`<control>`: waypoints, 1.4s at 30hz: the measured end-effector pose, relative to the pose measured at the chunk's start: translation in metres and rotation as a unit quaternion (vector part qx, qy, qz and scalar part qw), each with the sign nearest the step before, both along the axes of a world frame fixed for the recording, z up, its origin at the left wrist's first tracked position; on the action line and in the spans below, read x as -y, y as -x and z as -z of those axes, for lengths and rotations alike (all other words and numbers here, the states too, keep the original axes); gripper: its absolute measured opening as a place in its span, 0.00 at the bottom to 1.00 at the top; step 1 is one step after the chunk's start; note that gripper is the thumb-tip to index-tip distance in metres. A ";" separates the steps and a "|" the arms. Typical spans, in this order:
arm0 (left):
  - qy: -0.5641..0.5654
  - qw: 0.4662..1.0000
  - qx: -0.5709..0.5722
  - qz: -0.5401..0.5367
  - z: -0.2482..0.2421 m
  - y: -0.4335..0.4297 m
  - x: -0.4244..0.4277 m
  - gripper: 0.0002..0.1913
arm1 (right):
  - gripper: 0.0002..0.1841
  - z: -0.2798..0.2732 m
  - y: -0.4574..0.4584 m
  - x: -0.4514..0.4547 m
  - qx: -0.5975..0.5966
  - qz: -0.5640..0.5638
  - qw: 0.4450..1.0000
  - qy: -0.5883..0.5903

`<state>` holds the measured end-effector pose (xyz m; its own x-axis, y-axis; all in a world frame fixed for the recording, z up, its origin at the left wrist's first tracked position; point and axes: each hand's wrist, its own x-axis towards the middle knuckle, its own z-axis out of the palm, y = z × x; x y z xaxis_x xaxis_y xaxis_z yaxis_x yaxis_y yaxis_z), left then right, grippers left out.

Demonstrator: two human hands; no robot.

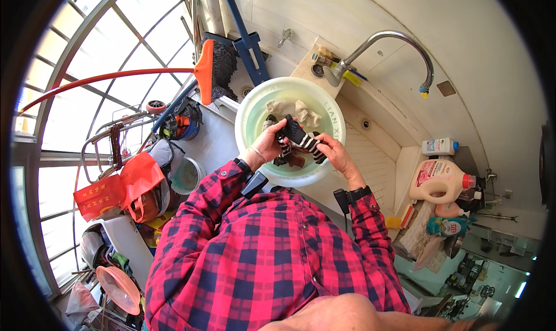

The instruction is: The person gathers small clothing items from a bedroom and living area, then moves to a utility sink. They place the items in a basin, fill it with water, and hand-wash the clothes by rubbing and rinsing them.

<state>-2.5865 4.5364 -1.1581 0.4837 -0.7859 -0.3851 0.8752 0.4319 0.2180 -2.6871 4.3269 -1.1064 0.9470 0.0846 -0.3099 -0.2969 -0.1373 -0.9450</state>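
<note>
A black sock with white stripes (305,140) is stretched between my two hands above a pale round plastic basin (240,133). My left hand (268,143) grips its dark end, and my right hand (336,153) pinches the striped end. Water fills part of the basin. Light beige cloth pieces (307,114) lie in it beyond my hands. Below the held sock are more dark, striped pieces and a reddish-brown piece (296,160), partly hidden by the sock and my fingers.
A curved metal faucet (391,34) rises behind the basin, beside a ribbed sink (369,168). Detergent bottles, including a large beige jug (436,181), stand at right. At left are an orange-headed squeegee (204,72), a bucket (187,176) and red bags (141,174).
</note>
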 end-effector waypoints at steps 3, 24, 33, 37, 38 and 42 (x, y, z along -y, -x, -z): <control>-0.078 0.995 0.024 -0.064 0.005 -0.008 -0.005 0.14 | 0.14 -0.002 0.001 0.007 -0.076 -0.006 0.995 0.060; -0.279 0.811 0.514 0.022 -0.012 0.036 0.046 0.27 | 0.24 0.015 0.001 -0.033 0.086 0.030 0.993 0.074; -0.154 0.832 0.520 0.120 -0.006 0.042 0.022 0.29 | 0.13 -0.012 0.012 -0.035 0.011 0.171 0.963 -0.209; -0.298 0.846 0.434 0.085 0.009 0.028 0.020 0.11 | 0.16 -0.039 0.009 -0.024 0.023 0.199 0.917 -0.346; -0.325 0.813 0.479 0.063 0.010 0.020 0.014 0.13 | 0.16 -0.041 0.007 -0.022 0.023 0.193 0.920 -0.341; -0.265 0.885 0.371 0.096 0.009 -0.022 -0.012 0.20 | 0.16 -0.024 -0.012 -0.014 0.012 0.178 0.940 -0.291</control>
